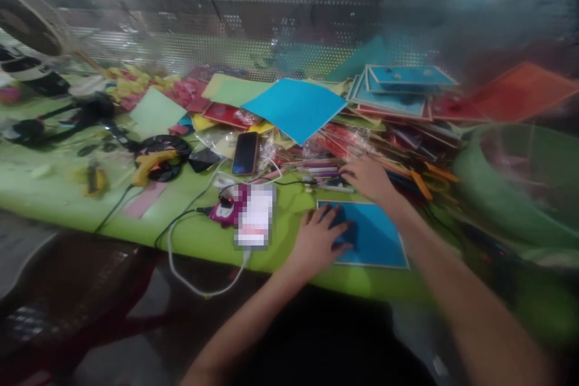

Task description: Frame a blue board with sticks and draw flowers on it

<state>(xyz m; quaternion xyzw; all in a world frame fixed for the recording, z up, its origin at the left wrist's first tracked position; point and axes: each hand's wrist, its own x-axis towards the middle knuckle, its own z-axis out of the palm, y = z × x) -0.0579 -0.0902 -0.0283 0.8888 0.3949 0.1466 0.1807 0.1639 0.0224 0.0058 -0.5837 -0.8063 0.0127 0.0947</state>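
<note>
My left hand (pixel 319 242) rests with spread fingers on the left part of a blue card with a pale border (pixel 373 232), which lies flat at the table's front edge. Beyond the card, my right hand (pixel 365 180) reaches over several pens and pencils (pixel 316 170). Its fingers look slightly apart and nothing shows as held, though the picture is blurred there. A small dark and grey item (pixel 339 184) lies just under those fingertips; I cannot make out what it is.
A green table (pixel 289 208) holds a blue sheet (pixel 294 107), stacked blue cards (pixel 398 96), a dark phone (pixel 245 153), a lit phone (pixel 256 217) with a white cable (pixel 172 259), and a yellow glue gun (pixel 154 163). A green basin (pixel 468 163) stands right, a fan (pixel 27 18) left.
</note>
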